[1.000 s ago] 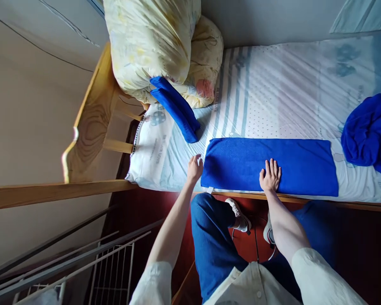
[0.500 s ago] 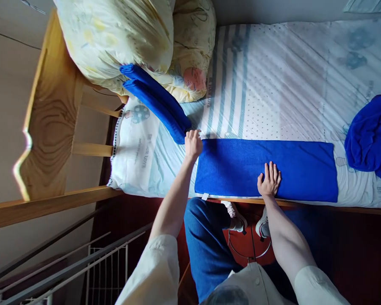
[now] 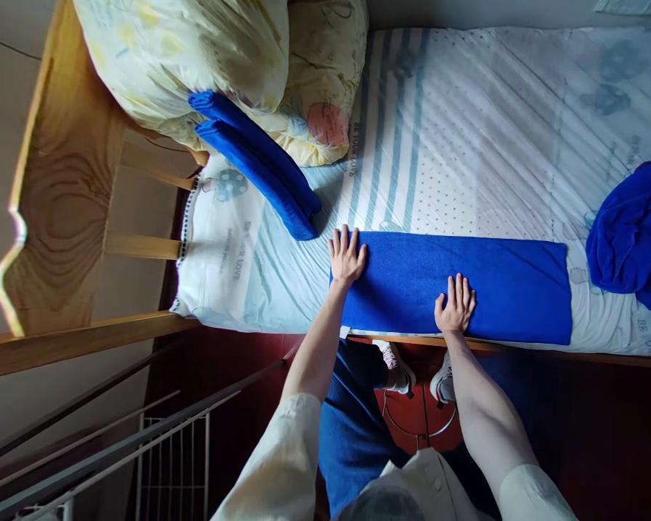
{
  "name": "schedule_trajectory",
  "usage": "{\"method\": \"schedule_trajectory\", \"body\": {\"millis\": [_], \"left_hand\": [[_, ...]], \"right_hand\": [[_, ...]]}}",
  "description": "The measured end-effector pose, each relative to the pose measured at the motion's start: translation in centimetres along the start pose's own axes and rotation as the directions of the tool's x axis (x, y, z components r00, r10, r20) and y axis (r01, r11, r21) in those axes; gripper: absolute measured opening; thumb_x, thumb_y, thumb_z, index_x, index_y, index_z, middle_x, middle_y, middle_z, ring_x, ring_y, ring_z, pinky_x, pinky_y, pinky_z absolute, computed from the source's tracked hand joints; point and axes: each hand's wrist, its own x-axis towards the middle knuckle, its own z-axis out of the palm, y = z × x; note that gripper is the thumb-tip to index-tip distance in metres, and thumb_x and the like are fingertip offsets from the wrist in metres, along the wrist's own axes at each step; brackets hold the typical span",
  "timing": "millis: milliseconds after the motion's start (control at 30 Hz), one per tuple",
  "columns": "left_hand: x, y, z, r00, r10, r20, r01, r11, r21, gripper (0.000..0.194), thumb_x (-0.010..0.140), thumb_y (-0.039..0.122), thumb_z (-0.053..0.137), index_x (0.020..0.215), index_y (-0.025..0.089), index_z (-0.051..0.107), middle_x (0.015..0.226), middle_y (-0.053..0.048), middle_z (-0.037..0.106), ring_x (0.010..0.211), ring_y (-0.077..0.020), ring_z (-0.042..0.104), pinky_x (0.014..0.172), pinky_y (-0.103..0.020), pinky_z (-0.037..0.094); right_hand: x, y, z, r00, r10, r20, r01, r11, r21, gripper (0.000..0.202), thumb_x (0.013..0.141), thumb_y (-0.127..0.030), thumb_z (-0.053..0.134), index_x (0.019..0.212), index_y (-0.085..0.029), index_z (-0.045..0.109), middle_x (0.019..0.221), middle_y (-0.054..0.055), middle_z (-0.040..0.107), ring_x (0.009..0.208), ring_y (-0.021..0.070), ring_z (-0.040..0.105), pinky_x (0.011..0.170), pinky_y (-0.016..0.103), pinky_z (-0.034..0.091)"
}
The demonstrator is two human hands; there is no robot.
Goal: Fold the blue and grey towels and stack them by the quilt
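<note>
A blue towel [image 3: 401, 278] lies flat as a long rectangle along the near edge of the bed, with a small white tag at its lower left. My left hand [image 3: 348, 256] rests on its left end, palm down, fingers spread. Farther right, my right hand [image 3: 456, 304] lies flat on the middle of the towel near its front edge, fingers stretched out. Neither hand grips anything. Beyond my left hand, two rolled or folded blue towels [image 3: 257, 166] lie side by side at a slant.
A bunched blue cloth [image 3: 626, 231] sits on the bed at the right. Pale patterned bedding [image 3: 195, 58] is heaped at the far left beside the wooden headboard [image 3: 59, 181]. A striped, dotted sheet [image 3: 466, 137] covers the bed. At lower left stands a metal rack [image 3: 173, 441].
My left hand has moved from the towel's upper left corner onto its left end and opened from closed to spread. My right hand stays on the towel. The view has shifted slightly.
</note>
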Motion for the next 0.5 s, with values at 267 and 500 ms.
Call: {"method": "schedule_trajectory", "body": {"millis": [267, 500], "left_hand": [[-5.5, 7.7, 1.2, 0.954, 0.296, 0.049, -0.294, 0.954, -0.051, 0.065, 0.105, 0.043, 0.042, 0.166, 0.019, 0.039, 0.178, -0.012, 0.020, 0.167, -0.0313, 0.000, 0.134, -0.063, 0.011], [-10.3, 11.7, 5.6, 0.992, 0.122, 0.018, -0.119, 0.986, -0.116, 0.065, 0.102, 0.032, 0.042, 0.166, 0.017, 0.039, 0.175, -0.016, 0.025, 0.166, -0.0325, 0.010, 0.134, -0.063, 0.013]], "right_hand": [[-0.1, -0.1, -0.1, 1.000, 0.010, 0.020, -0.010, 1.000, 0.005, 0.060, 0.100, -0.027, 0.042, 0.159, -0.018, 0.052, 0.164, 0.016, 0.049, 0.156, 0.0293, 0.039, 0.128, 0.058, 0.027], [0.0, -0.3, -0.4, 0.997, 0.037, 0.075, -0.040, 0.998, 0.047, 0.060, 0.100, -0.026, 0.044, 0.159, -0.019, 0.051, 0.165, 0.016, 0.049, 0.157, 0.0299, 0.038, 0.128, 0.058, 0.028]]}}
